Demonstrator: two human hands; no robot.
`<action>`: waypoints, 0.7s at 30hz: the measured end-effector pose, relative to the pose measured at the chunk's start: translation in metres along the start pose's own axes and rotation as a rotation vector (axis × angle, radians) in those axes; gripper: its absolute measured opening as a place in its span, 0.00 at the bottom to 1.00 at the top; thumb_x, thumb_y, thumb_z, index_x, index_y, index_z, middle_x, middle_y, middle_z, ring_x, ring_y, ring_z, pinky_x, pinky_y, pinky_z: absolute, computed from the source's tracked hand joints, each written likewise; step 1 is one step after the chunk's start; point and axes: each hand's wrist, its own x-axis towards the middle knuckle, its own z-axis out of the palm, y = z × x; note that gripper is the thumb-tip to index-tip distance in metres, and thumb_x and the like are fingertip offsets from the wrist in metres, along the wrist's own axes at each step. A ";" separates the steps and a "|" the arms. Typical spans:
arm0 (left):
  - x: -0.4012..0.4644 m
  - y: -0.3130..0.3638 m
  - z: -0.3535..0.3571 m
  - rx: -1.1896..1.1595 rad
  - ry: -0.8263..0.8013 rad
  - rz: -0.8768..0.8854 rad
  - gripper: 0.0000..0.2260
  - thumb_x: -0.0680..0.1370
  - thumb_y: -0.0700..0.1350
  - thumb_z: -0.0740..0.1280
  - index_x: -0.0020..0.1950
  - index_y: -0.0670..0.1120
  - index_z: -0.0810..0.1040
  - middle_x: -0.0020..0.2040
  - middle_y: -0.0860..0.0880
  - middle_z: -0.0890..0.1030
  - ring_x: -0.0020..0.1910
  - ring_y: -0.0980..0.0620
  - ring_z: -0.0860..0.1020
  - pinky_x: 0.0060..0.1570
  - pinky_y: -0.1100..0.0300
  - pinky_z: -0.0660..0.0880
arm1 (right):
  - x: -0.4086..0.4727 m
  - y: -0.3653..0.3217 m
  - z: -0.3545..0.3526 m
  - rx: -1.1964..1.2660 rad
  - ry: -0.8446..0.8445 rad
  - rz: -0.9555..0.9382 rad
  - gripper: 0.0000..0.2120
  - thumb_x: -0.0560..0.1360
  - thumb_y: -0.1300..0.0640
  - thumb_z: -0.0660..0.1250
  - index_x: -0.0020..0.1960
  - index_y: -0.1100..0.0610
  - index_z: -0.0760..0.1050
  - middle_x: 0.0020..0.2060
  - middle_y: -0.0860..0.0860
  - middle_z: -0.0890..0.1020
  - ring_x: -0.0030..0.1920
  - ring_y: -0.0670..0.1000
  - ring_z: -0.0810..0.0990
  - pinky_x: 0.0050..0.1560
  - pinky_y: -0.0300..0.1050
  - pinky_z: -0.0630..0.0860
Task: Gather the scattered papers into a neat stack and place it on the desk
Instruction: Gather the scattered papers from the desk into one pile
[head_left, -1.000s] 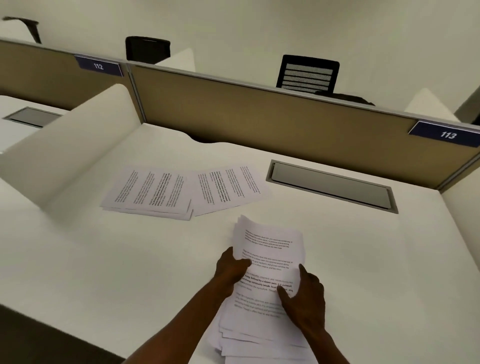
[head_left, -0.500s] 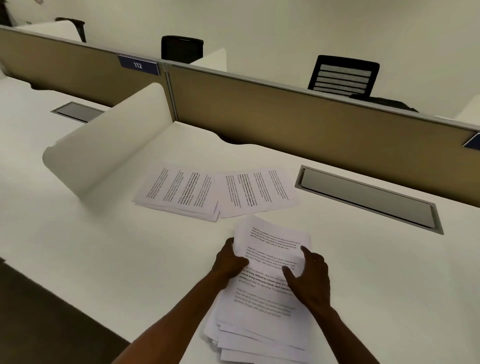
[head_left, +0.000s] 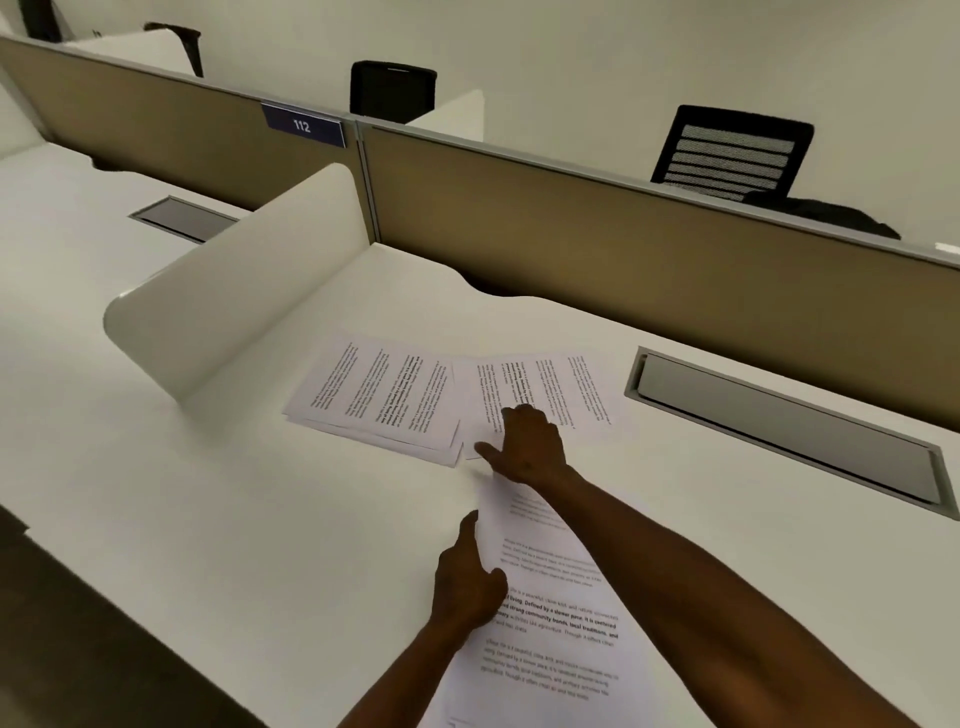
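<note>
head view showed the right hand (head_left: 527, 447) reached forward, fingers spread flat, palm down on the near edge of a printed sheet (head_left: 545, 392) toward the desk's (head_left: 208, 519) far side. a second group of printed sheets (head_left: 379, 400) lay just left of it, overlapping slightly. the left hand (head_left: 467, 582) rested on the left edge of the gathered stack (head_left: 550, 623) near the desk's front edge, thumb on top, fingers curled, grip unclear. text on all pages was too small to read. the partition's blue label (head_left: 303, 125) read "112".
</note>
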 end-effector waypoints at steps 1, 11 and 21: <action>0.001 -0.002 0.000 0.009 -0.007 -0.023 0.34 0.76 0.47 0.70 0.78 0.50 0.56 0.71 0.48 0.72 0.66 0.46 0.75 0.66 0.52 0.72 | 0.008 -0.010 0.005 -0.033 -0.037 -0.005 0.36 0.72 0.34 0.65 0.69 0.59 0.67 0.66 0.59 0.72 0.66 0.60 0.71 0.63 0.56 0.71; 0.006 -0.013 -0.012 -0.097 0.017 -0.086 0.36 0.76 0.44 0.69 0.78 0.56 0.54 0.64 0.48 0.77 0.54 0.52 0.79 0.56 0.56 0.79 | 0.035 -0.016 0.032 -0.092 -0.038 -0.054 0.33 0.70 0.38 0.70 0.66 0.57 0.68 0.60 0.58 0.74 0.60 0.59 0.73 0.55 0.54 0.74; 0.012 -0.015 -0.029 -0.301 0.036 -0.099 0.16 0.77 0.40 0.65 0.56 0.62 0.72 0.53 0.50 0.84 0.42 0.50 0.84 0.37 0.61 0.83 | 0.024 0.001 0.003 0.069 0.251 -0.212 0.20 0.74 0.58 0.66 0.65 0.54 0.76 0.57 0.54 0.84 0.56 0.58 0.82 0.56 0.50 0.77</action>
